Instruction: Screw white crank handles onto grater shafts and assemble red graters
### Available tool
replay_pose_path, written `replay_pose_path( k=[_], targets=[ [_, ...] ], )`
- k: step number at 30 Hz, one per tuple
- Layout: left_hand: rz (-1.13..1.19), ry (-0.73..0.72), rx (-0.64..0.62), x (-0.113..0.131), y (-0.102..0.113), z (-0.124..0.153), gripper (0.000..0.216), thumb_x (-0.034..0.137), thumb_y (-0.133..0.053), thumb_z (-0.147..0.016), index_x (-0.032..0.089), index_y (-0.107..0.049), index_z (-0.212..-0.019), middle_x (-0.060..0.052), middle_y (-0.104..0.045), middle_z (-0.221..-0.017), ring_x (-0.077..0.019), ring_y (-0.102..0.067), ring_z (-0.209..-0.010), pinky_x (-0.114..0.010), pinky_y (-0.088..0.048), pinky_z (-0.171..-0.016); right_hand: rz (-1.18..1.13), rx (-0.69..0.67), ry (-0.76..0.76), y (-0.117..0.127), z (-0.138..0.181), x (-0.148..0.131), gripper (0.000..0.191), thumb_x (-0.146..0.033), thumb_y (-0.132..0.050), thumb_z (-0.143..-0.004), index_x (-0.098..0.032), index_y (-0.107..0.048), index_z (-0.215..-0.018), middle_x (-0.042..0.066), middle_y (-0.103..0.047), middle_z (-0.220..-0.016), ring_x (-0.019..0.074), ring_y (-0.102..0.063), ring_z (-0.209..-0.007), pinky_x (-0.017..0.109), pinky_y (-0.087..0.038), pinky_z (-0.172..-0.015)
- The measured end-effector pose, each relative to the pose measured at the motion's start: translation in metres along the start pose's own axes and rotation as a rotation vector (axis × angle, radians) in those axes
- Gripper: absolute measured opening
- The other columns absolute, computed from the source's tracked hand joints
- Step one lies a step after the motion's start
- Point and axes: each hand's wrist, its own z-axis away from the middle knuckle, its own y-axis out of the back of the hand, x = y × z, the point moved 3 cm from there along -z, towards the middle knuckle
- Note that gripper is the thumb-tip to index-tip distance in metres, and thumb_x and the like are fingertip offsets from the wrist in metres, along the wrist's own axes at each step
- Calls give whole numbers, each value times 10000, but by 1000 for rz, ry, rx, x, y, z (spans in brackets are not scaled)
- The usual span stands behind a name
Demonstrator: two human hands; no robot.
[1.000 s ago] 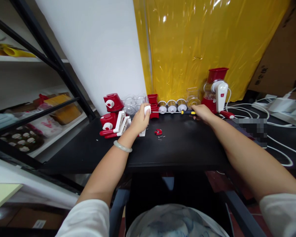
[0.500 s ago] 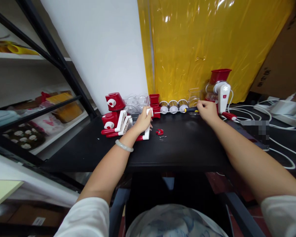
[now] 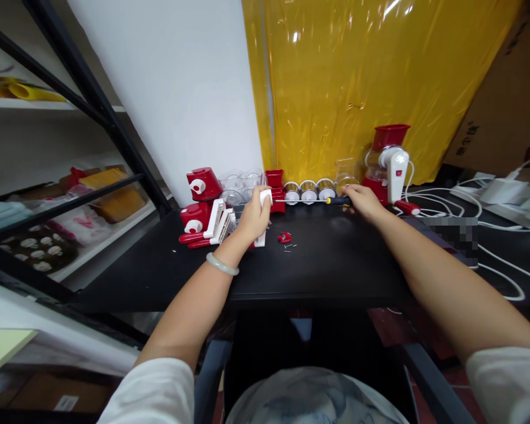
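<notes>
In my left hand (image 3: 255, 216) is a white crank handle (image 3: 265, 196), its upper end showing past my fingers and its lower part mostly hidden behind them. My right hand (image 3: 359, 199) grips the dark blue and yellow handle of a screwdriver (image 3: 333, 201). The long shaft runs level to the left and its tip meets the white piece at my left fingers. Below the shaft, a small red plastic part (image 3: 284, 237) lies on the black table (image 3: 327, 265) beside several small screws (image 3: 288, 247).
Red housings (image 3: 204, 183) and white crank handles with red grips (image 3: 215, 227) sit at the left. Behind are clear plastic parts (image 3: 234, 187) and three metal drums (image 3: 308, 191). An assembled rotary grater (image 3: 388, 162) stands at the right, near white cables (image 3: 450, 200) and a tablet (image 3: 446, 238).
My right hand and the screwdriver have shifted slightly left. My left hand has turned a little with the white handle, whose lower part is now more hidden. The view has tilted slightly.
</notes>
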Motion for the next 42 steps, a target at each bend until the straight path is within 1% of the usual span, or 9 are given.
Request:
replay_pose_path(
  k=[3,8,12,16,23,28,34,39,42],
  targets=[
    [-95,-98,6,11,4,4,446,429,-365,-1090,195,-467,-1455,-81,-672,-879,-234,-707,-765,-414,-594,-861,90,-140,-14,-3,-4,14,378,-517,-605,-892,-224,-662,-661,21,-539,-439,155,-420,-357,308,-314,-412],
    [-149,-104,1,17,7,5,454,436,-402,-1083,181,-481,-1451,-110,-687,-927,-292,-729,-918,-451,-569,-947,253,-130,-27,0,1,5,487,-439,-555,-965,-204,-630,-545,54,-515,-443,169,-487,-446,337,-404,-543],
    [-118,-63,-3,10,6,2,449,440,-375,-1089,178,-476,-1440,-109,-683,-902,-271,-725,-848,-417,-587,-860,369,66,83,8,10,-18,510,-372,-544,-941,-232,-482,-455,27,-480,-445,177,-488,-513,331,-360,-590],
    [-11,4,-38,-1,1,-1,437,465,-369,-1084,216,-457,-1431,-55,-651,-847,-194,-664,-618,-355,-587,-673,389,212,275,13,18,-32,492,-363,-506,-895,-252,-350,-441,10,-356,-431,174,-438,-515,334,-288,-569],
    [243,319,-184,-6,-13,-1,349,448,-371,-1076,278,-433,-1374,-4,-591,-816,-141,-591,-479,-283,-538,-468,453,346,506,25,32,-49,353,-358,-467,-868,-261,-374,-542,44,-442,-525,210,-517,-614,348,-362,-644],
    [316,430,-274,-10,-22,1,297,460,-334,-1079,286,-433,-1299,31,-559,-759,-137,-586,-464,-257,-530,-438,464,335,527,28,34,-52,342,-363,-501,-870,-266,-399,-558,63,-499,-568,231,-574,-693,353,-411,-684],
    [117,204,-107,-10,-10,-1,377,444,-369,-1080,254,-450,-1395,-15,-616,-819,-164,-623,-525,-335,-581,-561,268,219,392,20,22,-41,264,-383,-571,-832,-227,-578,-620,43,-624,-621,213,-615,-690,322,-431,-672],
    [-157,-195,43,5,9,0,449,456,-386,-1085,174,-498,-1416,-119,-705,-987,-272,-733,-897,-463,-585,-929,220,-124,-26,1,14,-20,432,-479,-463,-960,-206,-650,-681,35,-612,-523,173,-500,-456,309,-393,-541],
    [-243,-344,100,11,14,0,468,471,-372,-1088,155,-505,-1406,-150,-708,-1109,-305,-719,-1061,-502,-534,-1041,297,-289,-122,-8,19,-19,567,-444,-336,-1021,-190,-655,-626,72,-616,-508,168,-458,-417,319,-394,-533]
  ],
)
